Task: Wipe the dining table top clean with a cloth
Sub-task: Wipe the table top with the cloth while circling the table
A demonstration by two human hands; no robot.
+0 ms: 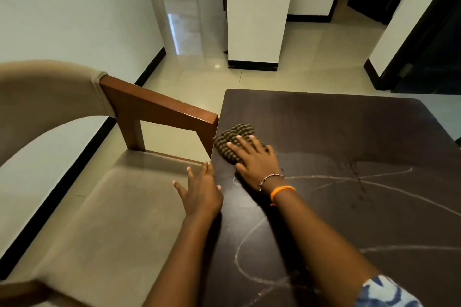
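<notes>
The dark brown dining table top (336, 132) fills the right half of the head view, marked with pale chalky streaks (389, 189) across its near part. A brown ribbed cloth (233, 138) lies near the table's left edge. My right hand (257, 162) presses flat on the cloth, fingers spread over it, with a bead bracelet and an orange band on the wrist. My left hand (199, 192) hovers open at the table's left edge, just beside it, holding nothing.
A wooden armchair (159, 109) with a beige seat (107, 212) and padded back stands tight against the table's left edge. Glossy tiled floor (199, 32) runs beyond, with a white pillar (257, 12) and dark doorways at the right.
</notes>
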